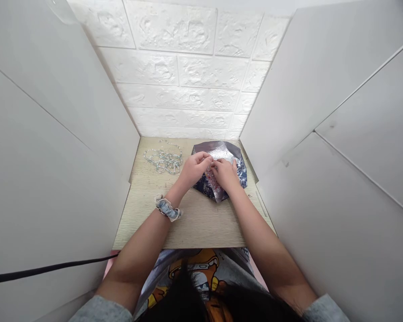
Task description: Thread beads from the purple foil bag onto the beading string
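Observation:
My left hand (196,169) and my right hand (225,173) meet over an opened-out dark blue bag (242,175) with a silver lining (223,151). Small red, pink and clear beads (213,180) lie in a heap on the silver, just below my fingers. The left thumb and fingers are pinched together at the heap's upper edge. Close beside them, the right fingertips are curled together over the beads. Whatever either hand pinches is too small to make out. Left of the bag, a long string of pale green and white beads (164,161) lies in loose coils.
White panels (70,147) (322,179) stand close on both sides of the wooden tabletop (201,228), with a white brick-pattern wall (188,96) behind. A blue scrunchie (168,209) circles my left wrist. A black cable (53,267) runs in at lower left.

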Demonstrator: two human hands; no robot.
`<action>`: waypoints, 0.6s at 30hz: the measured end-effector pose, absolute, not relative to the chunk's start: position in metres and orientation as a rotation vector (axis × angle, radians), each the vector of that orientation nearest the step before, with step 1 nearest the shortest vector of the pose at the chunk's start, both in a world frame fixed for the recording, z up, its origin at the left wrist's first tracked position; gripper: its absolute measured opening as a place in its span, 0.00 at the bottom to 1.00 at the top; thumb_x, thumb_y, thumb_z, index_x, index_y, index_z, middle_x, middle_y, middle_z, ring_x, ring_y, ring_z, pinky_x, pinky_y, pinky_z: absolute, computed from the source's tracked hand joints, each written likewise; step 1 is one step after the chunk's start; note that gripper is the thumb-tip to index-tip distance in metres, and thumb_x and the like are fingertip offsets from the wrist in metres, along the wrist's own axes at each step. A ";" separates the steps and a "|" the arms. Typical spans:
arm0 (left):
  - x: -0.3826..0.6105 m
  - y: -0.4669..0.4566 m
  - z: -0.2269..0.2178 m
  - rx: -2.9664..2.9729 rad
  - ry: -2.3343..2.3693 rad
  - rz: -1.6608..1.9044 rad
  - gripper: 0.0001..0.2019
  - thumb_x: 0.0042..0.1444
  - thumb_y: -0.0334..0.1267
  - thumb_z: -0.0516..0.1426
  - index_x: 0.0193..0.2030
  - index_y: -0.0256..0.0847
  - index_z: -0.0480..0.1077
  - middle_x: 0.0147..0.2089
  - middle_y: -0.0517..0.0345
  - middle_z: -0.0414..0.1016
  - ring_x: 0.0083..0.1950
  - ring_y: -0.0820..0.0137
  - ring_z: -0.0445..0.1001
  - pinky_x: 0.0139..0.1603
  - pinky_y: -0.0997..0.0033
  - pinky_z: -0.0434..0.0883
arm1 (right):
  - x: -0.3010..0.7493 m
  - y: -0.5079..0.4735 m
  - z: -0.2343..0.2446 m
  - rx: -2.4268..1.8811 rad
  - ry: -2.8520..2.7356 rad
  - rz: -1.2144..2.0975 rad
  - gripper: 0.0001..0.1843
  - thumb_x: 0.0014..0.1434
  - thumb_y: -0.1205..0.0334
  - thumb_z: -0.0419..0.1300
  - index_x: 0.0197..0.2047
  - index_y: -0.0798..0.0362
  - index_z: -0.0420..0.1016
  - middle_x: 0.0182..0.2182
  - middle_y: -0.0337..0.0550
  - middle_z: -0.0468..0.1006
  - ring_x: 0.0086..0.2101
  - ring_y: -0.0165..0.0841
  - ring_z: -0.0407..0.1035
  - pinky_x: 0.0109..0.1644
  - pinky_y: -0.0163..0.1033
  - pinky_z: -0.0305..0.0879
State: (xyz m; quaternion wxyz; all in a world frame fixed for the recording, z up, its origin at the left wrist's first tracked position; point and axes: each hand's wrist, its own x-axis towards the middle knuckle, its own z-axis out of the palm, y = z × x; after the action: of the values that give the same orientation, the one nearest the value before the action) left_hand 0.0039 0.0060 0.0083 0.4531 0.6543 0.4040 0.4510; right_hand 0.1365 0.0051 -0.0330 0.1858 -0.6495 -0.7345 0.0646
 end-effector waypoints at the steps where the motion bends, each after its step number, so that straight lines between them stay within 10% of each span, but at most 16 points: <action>1: 0.004 0.006 0.008 1.612 0.998 1.120 0.11 0.49 0.42 0.52 0.27 0.35 0.65 0.25 0.62 0.64 0.27 0.77 0.61 0.29 0.77 0.60 | 0.136 0.005 -0.033 -1.829 -2.064 0.181 0.13 0.58 0.62 0.46 0.39 0.50 0.72 0.40 0.44 0.70 0.43 0.35 0.63 0.58 0.58 0.31; 10: 0.005 0.005 0.007 1.632 0.955 1.055 0.10 0.51 0.42 0.51 0.27 0.36 0.64 0.18 0.66 0.57 0.19 0.80 0.55 0.21 0.79 0.56 | 0.135 0.006 -0.033 -1.741 -1.918 0.184 0.11 0.58 0.65 0.45 0.35 0.54 0.68 0.37 0.46 0.71 0.42 0.36 0.63 0.57 0.58 0.36; 18: 0.002 0.005 0.009 1.621 0.989 0.998 0.11 0.51 0.43 0.51 0.29 0.37 0.64 0.17 0.67 0.56 0.16 0.81 0.55 0.17 0.79 0.55 | 0.140 -0.002 -0.023 -1.191 -1.366 0.764 0.11 0.54 0.53 0.51 0.31 0.52 0.65 0.29 0.39 0.69 0.32 0.30 0.64 0.40 0.38 0.62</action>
State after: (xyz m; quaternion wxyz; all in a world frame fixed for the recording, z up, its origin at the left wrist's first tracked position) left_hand 0.0018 0.0047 0.0092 0.4778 0.6636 0.4051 0.4088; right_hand 0.1405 -0.0018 -0.0226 0.5542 -0.5043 -0.5780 0.3233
